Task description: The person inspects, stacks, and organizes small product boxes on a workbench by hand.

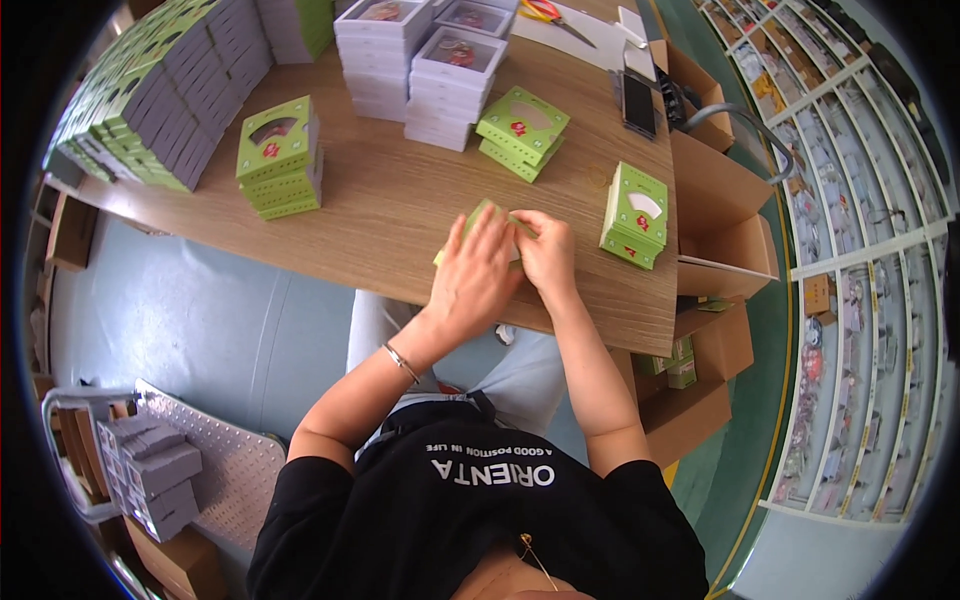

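Near the table's front edge, a small green box (474,219) is mostly covered by my two hands. My left hand (474,268) lies over its top with the fingers long and close together; its thumb is hidden. At the box's right side, my right hand (546,256) is closed, thumb and fingertips pinching the edge. Just beyond my hands is a short stack of green boxes (522,125) with cut-out windows. More such boxes stand to the right, in a stack (636,212), and to the left, in another stack (279,150).
White clear-lidded boxes (448,85) are piled at the back, beside a long wall of green boxes (150,95). Scissors (550,15) and a phone (638,105) lie at the far right. Open cartons (725,220) adjoin the table's right edge. A trolley (225,470) stands lower left.
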### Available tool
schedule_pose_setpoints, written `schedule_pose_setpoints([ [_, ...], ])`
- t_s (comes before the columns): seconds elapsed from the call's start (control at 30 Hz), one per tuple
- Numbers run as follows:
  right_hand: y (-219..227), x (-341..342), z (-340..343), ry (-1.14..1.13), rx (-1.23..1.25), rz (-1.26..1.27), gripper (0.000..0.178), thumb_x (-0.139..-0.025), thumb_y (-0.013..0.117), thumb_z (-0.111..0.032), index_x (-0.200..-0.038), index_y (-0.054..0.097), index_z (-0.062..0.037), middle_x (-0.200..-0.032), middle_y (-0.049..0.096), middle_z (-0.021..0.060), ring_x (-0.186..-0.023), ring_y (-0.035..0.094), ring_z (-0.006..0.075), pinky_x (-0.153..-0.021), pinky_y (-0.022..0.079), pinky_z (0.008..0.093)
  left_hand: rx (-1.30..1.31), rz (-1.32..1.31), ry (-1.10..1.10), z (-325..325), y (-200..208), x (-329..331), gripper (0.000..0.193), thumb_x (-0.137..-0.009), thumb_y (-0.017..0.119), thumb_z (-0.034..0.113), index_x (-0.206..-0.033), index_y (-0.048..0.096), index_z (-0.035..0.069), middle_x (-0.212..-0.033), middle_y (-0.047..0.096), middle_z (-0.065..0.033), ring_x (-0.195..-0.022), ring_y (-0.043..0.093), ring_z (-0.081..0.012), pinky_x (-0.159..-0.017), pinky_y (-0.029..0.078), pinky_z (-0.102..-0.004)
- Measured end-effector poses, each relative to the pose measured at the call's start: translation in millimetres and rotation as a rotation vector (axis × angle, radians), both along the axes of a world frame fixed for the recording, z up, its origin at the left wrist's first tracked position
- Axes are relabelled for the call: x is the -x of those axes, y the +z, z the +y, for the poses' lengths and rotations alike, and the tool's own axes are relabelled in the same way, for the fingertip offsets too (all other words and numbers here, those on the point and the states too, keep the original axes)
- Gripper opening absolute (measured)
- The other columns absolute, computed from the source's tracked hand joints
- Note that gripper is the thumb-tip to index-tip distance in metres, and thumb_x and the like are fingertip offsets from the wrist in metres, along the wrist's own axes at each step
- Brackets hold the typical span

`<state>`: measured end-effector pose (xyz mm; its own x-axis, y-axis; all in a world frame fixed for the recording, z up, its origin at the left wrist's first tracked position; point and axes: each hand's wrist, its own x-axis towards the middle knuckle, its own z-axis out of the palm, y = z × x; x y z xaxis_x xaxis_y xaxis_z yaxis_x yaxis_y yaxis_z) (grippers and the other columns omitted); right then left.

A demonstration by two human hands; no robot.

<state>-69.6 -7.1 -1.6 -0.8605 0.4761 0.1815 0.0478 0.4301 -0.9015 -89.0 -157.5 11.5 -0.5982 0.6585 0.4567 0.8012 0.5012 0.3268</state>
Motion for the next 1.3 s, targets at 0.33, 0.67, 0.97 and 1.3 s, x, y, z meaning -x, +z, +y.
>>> schedule_pose_setpoints([
  [0.33,90.7,-19.5,61.0,0.063,-0.670,-0.100,0.054,-0.072,0.078,-0.014,-0.123,0.061,-0.0126,-0.133,0.048,0.0166,-0.125,0.046,0.0333,-0.103,0.038,0.0441,0.253,0.011,-0.071,19.8,-6.1,9.2,0.063,-0.092,0.050,0.045,-0.143,0.041,0.009,-0.149,0.033,-0.0240,-0.140,0.027,-0.0409,-0.110,0.020,-0.0608],
  [0.67,102.3,-34.8,175.0,0.251,-0.650,-0.546,0.120,-0.045,0.091,-0.019,-0.149,0.031,-0.0177,-0.145,0.036,0.0114,-0.138,0.032,0.0319,-0.115,0.029,0.0402,-0.082,0.114,-0.093,61.7,81.0,54.0,0.059,-0.078,0.069,0.028,-0.133,0.052,0.017,-0.144,0.038,-0.0144,-0.130,0.035,-0.0372,-0.105,0.030,-0.0530],
  [0.97,119.5,-53.9,93.0,0.210,-0.750,-0.354,0.126,-0.048,0.091,-0.026,-0.152,0.021,-0.0176,-0.145,0.032,0.0180,-0.137,0.030,0.0358,-0.119,0.018,0.0461,-0.445,-0.206,-0.193,73.2,62.2,67.1,0.031,-0.089,0.064,0.014,-0.119,0.063,0.004,-0.114,0.060,-0.0145,-0.110,0.057,-0.0304,-0.092,0.045,-0.0420],
  [1.3,63.6,-38.5,-9.0,0.394,-0.803,-0.137,0.127,-0.045,0.092,-0.018,-0.151,0.022,-0.0093,-0.135,0.039,0.0149,-0.133,0.034,0.0327,-0.114,0.022,0.0472,-0.581,-0.956,0.005,0.5,20.6,20.7,0.019,-0.086,0.067,0.007,-0.098,0.068,-0.007,-0.081,0.069,-0.0132,-0.070,0.064,-0.0148,-0.063,0.052,-0.0280],
])
